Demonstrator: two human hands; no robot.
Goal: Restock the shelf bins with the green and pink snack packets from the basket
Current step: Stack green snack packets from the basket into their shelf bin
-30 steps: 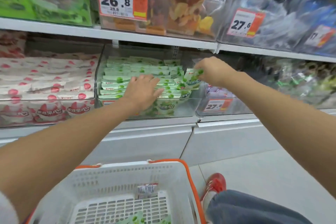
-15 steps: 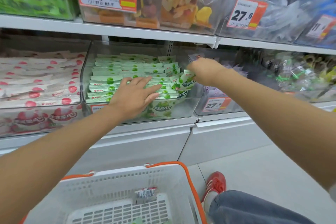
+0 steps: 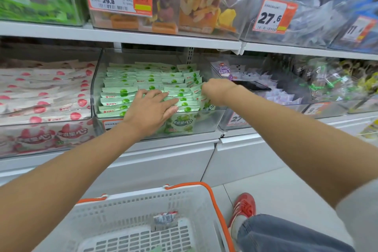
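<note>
Your left hand [image 3: 150, 110] lies flat, fingers spread, on the green packets [image 3: 120, 90] under and beyond it. Your right hand [image 3: 216, 90] curls against the upright ones just left of it; I cannot tell whether it grips them.

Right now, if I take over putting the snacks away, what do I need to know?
Left hand lies flat, pressing the green packets in the clear bin.
Right hand is curled at the upright packets on the bin's right; its grip is hidden.
Pink packets fill the bin to the left.
Done: green bin looks nearly full.
Left: check the basket; a bit of green shows at its near edge.
</note>
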